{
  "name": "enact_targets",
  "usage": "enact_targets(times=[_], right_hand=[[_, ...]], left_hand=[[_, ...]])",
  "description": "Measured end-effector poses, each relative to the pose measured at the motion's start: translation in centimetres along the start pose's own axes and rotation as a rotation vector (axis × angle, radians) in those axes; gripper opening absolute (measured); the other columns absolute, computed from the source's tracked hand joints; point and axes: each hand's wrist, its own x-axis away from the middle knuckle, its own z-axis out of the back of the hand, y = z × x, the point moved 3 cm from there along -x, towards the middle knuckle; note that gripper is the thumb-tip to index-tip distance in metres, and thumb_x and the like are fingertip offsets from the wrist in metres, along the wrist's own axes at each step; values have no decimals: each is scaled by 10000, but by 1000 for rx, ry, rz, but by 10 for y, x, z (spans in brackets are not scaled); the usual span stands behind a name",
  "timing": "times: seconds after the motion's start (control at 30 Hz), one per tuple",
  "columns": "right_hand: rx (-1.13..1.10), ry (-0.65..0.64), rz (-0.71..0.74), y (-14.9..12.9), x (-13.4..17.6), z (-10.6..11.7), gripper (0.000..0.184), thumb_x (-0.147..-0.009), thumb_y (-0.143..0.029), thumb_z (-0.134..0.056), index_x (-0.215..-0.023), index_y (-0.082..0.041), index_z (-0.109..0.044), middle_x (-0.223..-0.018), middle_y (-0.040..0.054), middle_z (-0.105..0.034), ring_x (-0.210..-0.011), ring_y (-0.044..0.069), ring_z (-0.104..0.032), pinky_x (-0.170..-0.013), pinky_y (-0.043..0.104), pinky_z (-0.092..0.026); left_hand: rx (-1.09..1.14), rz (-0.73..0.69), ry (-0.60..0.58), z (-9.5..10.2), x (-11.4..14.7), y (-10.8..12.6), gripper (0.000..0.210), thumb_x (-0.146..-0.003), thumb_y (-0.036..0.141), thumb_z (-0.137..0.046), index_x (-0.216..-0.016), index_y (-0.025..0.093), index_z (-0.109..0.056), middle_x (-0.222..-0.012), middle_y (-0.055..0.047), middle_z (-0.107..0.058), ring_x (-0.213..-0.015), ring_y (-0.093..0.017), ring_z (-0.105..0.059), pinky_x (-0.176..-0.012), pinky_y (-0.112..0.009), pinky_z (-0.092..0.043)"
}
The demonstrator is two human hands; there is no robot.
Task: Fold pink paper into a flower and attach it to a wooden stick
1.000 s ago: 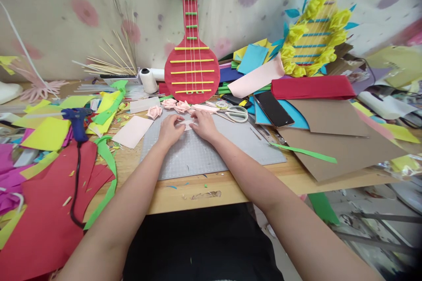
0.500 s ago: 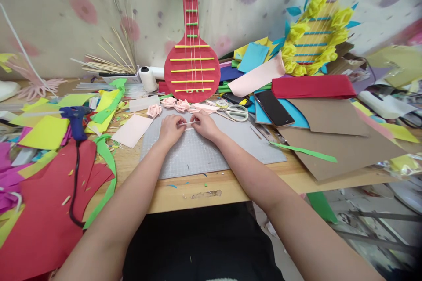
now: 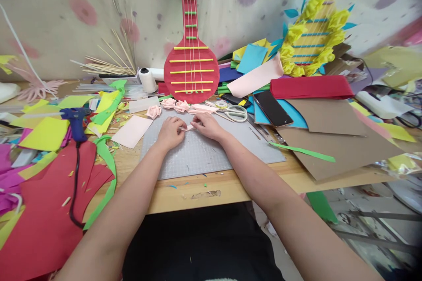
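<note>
Both hands meet over a grey cutting mat [image 3: 194, 158]. Between them lies a small pale pink paper strip [image 3: 189, 127], partly covered by fingers. My left hand [image 3: 171, 132] pinches its left end. On its right end, the bent fingers of my right hand [image 3: 207, 125] are closed. Just beyond the hands sit several pink paper roses [image 3: 181, 106] and a small stack of pink paper pieces [image 3: 203, 109]. Scissors with pale handles [image 3: 238, 113] rest to the right of my right hand.
A red paper lute [image 3: 191, 70] stands behind the mat. A blue glue gun [image 3: 76, 123] with a black cord is at left among paper scraps. A phone [image 3: 273, 108], a red roll [image 3: 311, 86] and brown cardboard [image 3: 339, 149] lie at right.
The strip, earlier stretched thin and level between my fingertips, now sits lower and tilted. My right hand has flattened over it, and my left hand has shifted slightly down.
</note>
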Motion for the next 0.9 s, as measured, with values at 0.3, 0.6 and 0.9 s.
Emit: enact_targets(times=[0.3,0.6,0.9], right_hand=[[-105,15,55,3,0,-6,229,-716,-110,-514,-935,-175,-529,-843,11,-555,-813,134,-489,-780,269,-374],[-492,-120,-13,-3,-2,-5,209,-740,-246,-565,-930,-164,-540,-823,8,-567,-635,91,-468,-622,240,-392],[-975,-181,-305,-4,0,0,210,-684,-199,-626,-852,-170,-504,-616,-25,-592,-550,82,-526,-536,197,-385]], left_hand=[[48,149,36,-5,-2,-2,130,-743,276,-546,-843,196,-566,-888,-55,-612,-874,-218,-511,-806,-359,-394],[814,352,120,-1,-1,-8,359,-621,208,-663,-958,194,-538,-746,25,-571,-596,-94,-518,-594,-232,-395],[1403,751,429,5,-2,-8,184,-673,210,-674,-792,149,-548,-688,-2,-629,-633,-99,-614,-627,-216,-470]])
